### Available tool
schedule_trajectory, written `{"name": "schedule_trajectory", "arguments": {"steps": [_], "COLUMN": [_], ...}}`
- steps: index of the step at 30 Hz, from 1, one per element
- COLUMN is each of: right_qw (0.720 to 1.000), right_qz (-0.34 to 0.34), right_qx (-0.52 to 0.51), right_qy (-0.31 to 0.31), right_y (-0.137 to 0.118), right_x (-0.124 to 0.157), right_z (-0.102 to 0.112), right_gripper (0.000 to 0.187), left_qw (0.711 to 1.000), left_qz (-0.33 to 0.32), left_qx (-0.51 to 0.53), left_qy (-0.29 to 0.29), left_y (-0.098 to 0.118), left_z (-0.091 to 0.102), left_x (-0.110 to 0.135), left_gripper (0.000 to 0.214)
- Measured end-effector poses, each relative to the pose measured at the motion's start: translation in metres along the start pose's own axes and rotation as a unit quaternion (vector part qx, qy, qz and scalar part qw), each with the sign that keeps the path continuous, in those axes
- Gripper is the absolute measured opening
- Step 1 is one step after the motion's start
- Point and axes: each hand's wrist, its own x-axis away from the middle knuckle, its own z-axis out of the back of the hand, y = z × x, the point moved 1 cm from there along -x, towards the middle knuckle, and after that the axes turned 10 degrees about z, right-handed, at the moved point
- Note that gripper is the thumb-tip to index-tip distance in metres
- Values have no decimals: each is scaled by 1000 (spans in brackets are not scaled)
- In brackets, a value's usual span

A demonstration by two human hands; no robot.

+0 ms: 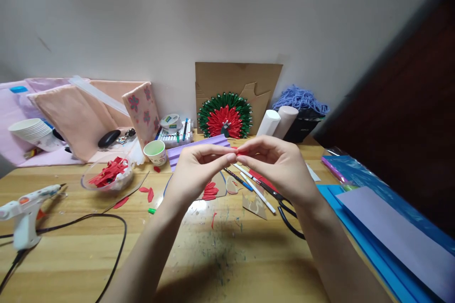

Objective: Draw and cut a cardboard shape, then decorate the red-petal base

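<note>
Fingertips of my left hand [199,168] and my right hand [273,163] meet in the middle, both pinching a small red paper piece [235,150]. Most of that piece is hidden by the fingers. Below my hands lies a cardboard shape with red paper petals [209,191] on it. Under my right hand are black-handled scissors [287,215], a white glue stick [261,195] and a cardboard scrap [254,206]. Several loose red petals [150,194] lie to the left.
A white hot glue gun [26,220] stands at the left, its black cord [122,232] looping over the table. Behind it is a bowl of red strips [103,184], near a paper cup [155,152]. A green and red peacock picture [225,116] leans at the back. Coloured sheets [398,232] lie at right.
</note>
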Motion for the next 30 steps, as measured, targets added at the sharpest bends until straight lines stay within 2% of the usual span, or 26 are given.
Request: {"name": "schedule_trajectory", "arguments": {"steps": [7,13,21,26,30], "right_qw": [1000,998,990,973,972], "right_qz": [26,41,107,159,168], "right_qx": [13,26,94,158,152], "right_qy": [-12,-28,22,51,64], "right_y": [-6,-6,-9,-9,-11], "right_x": [0,2,4,6,6], "right_z": [4,5,-1,-4,-6], "right_gripper": [9,10,9,9,11], "left_qw": [1000,999,998,991,981], "left_qz": [-21,-40,-61,-124,-175], "left_qx": [13,-3,4,-30,-54], "left_qy": [-13,-35,9,45,61], "left_y": [0,0,1,1,2], "left_z": [-1,0,0,-3,-7], "left_x": [5,4,4,7,9], "left_gripper": [20,15,13,11,12]}}
